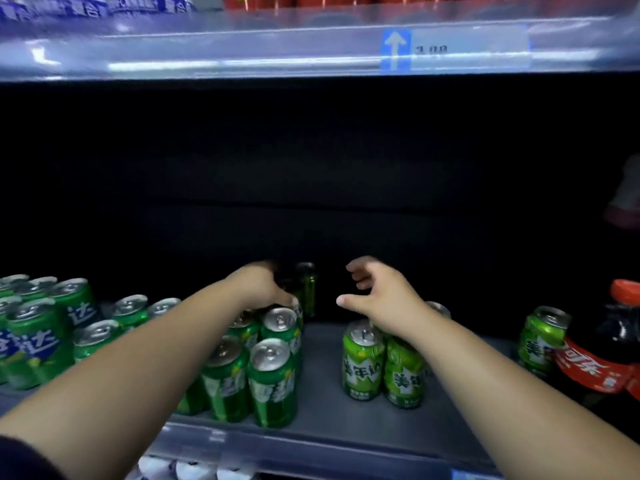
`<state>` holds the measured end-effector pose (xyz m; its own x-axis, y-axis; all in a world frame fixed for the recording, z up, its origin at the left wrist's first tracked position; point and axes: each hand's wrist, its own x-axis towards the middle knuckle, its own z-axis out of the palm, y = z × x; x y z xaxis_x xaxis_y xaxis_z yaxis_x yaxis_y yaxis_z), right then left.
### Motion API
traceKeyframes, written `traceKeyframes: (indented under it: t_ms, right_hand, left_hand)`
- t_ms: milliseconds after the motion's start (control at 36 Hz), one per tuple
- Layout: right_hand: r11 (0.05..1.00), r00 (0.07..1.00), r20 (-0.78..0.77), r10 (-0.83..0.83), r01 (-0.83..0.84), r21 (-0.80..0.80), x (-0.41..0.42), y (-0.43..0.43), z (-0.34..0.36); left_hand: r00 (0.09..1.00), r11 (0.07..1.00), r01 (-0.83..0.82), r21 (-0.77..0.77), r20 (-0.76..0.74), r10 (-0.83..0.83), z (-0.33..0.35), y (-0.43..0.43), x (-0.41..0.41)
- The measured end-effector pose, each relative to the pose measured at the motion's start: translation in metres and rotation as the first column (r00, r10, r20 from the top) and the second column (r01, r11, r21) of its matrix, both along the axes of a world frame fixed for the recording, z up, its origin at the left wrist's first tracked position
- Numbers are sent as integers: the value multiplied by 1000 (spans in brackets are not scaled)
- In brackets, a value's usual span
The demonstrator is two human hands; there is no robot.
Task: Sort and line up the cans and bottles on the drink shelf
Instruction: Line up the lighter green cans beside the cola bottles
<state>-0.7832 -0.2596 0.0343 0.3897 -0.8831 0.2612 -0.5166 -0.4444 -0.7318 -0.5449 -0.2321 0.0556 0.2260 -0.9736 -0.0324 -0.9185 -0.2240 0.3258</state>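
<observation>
– Grey shelf (322,420) is filling most of my feed. Its back is lying in darkness, and a pale rail (242,53) is running across the top.

– What are you seeing on it?

– At the far right a cola bottle (620,344) with a red cap is standing upright. Dark green cans (34,341) are crowding the far left. A cluster (273,382) of the same kind is standing at the front edge, left of centre. Right of centre a pair (363,365) of light green cans is standing, the two touching each other and well apart from the cluster. One more light can (542,337) is standing just beside the bottle.

– And the hands?

– Both bare arms are stretching in from below. The left hand (259,289) is reaching over the cluster's rear cans. Its fingers are vanishing into the dark, so I'm not able to tell whether they are grasping anything. The right hand (377,292) is hovering above the pair, fingers loosely curled, thumb sticking out to the left, holding nothing.

– Anything smaller?

– A lone can (306,285) is standing deep in the shadow between the two hands, nearer the left one. I'm also seeing a blue arrow tag (396,50) sitting on the rail, with blurred print beside it.
</observation>
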Motion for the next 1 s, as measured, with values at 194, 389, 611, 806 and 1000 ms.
traceKeyframes:
  t_ms: [194,389,611,806,1000]
  right_hand:
    - [993,995,-91,34,-23,117,54,-51,3]
    - [981,973,-210,100,-61,185,94,-81,-11]
    - [977,953,-263,152,-105,187,112,-100,-22]
    - [991,951,-283,125,-104,88,107,-106,-25]
    - [969,918,-327,225,-177,172,102,-97,-22]
  left_hand:
    - [999,997,36,61,-10,-36,-13,-24,14]
    - [994,991,103,88,-50,-99,-13,-29,37]
    - [974,967,221,128,-72,-214,-12,-34,56]
    - [947,932,322,165,-65,-315,-18,-39,60]
    - [937,919,350,182,-69,-343,-20,-47,70]
